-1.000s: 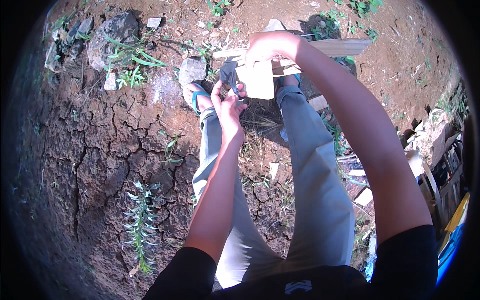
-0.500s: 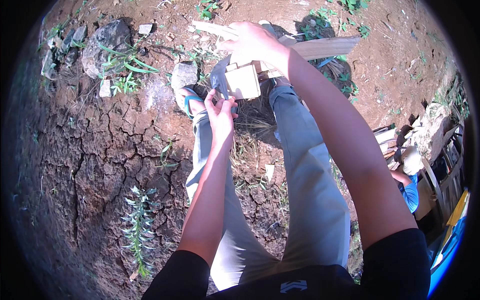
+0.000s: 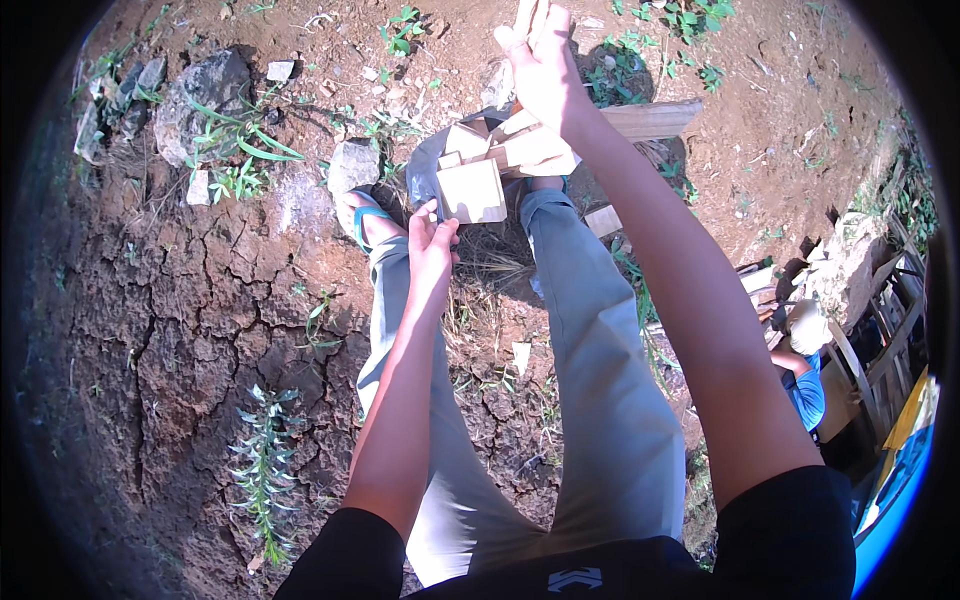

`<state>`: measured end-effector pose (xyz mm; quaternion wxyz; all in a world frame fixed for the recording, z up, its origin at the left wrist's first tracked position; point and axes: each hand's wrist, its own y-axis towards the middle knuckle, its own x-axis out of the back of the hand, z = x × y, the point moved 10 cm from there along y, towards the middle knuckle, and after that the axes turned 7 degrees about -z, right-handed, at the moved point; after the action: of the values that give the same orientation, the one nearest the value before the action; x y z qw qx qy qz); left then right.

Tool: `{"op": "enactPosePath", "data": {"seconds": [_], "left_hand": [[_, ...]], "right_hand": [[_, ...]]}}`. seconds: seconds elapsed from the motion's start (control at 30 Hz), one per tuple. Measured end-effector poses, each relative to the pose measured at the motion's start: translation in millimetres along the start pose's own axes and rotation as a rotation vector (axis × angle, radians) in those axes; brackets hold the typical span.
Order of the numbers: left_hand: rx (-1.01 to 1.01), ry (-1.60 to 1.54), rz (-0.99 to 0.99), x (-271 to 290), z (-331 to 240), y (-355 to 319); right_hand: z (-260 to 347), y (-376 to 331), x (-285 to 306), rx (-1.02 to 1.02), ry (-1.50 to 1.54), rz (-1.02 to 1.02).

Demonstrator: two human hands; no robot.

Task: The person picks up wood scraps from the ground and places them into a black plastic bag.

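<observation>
A dark plastic bag (image 3: 424,172) stands between my feet, stuffed with pale wood offcuts (image 3: 473,192). At its near edge my left hand (image 3: 432,243) is closed, pinching the rim beside a squarish block. Above and beyond the bag is my right hand (image 3: 552,75), its fingers curled round a pale wood strip (image 3: 527,14) that runs out at the top of the view. Part of that strip is hidden by the fingers. A longer weathered board (image 3: 655,119) sticks out to the right behind my right wrist.
Rocks (image 3: 203,105) and a smaller stone (image 3: 354,164) lie left of the bag. Cracked soil and a leafy plant (image 3: 265,475) are at lower left. A person in a blue shirt (image 3: 808,395) is at the right, near stacked wood (image 3: 885,345).
My right hand has risen away from the bag and swung farther up with the wood strip, uncovering more offcuts. My left hand stays at the bag's rim. The view has shifted slightly.
</observation>
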<state>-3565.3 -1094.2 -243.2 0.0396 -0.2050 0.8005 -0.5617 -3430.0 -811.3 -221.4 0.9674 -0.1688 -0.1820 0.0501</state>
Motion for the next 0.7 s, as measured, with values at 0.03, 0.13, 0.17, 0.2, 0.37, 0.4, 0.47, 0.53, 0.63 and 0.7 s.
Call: {"op": "enactPosePath", "data": {"seconds": [0.03,0.13,0.17,0.2,0.37,0.4,0.47,0.53,0.63,0.7], "left_hand": [[-0.002,-0.007,-0.010,6.6,-0.1,-0.1],[-0.009,-0.048,0.048,-19.3,-2.1,1.7],[-0.014,-0.045,0.041,-16.4,0.6,3.0],[-0.020,-0.048,0.047,-19.9,0.9,3.6],[0.006,-0.047,0.009,-5.5,3.5,2.1],[0.015,-0.050,0.018,-8.0,3.6,1.1],[0.011,-0.070,0.026,-9.7,3.6,2.7],[0.003,-0.078,0.016,-9.7,4.5,2.2],[0.003,-0.107,0.008,-11.2,2.8,2.8],[0.001,-0.100,0.023,-12.9,2.6,2.4]], "right_hand": [[-14.8,-8.6,-7.7,-0.126,-0.107,-0.007],[-122.7,-3.8,-3.8,-0.255,0.063,-0.074],[-138.4,-6.2,-8.1,-0.313,0.138,-0.070],[-151.8,-5.9,-3.4,-0.366,0.200,-0.079],[-104.8,-19.4,-7.1,-0.346,-0.476,-0.031],[-109.2,-21.0,-2.8,-0.390,-0.526,0.028],[-112.5,-27.0,-5.1,-0.574,-0.505,0.106],[-101.8,-20.5,-14.1,-0.546,-0.593,0.244],[-99.1,-6.6,-27.2,-0.401,-0.723,0.407],[-108.2,3.6,-39.0,-0.286,-0.775,0.558]]}}
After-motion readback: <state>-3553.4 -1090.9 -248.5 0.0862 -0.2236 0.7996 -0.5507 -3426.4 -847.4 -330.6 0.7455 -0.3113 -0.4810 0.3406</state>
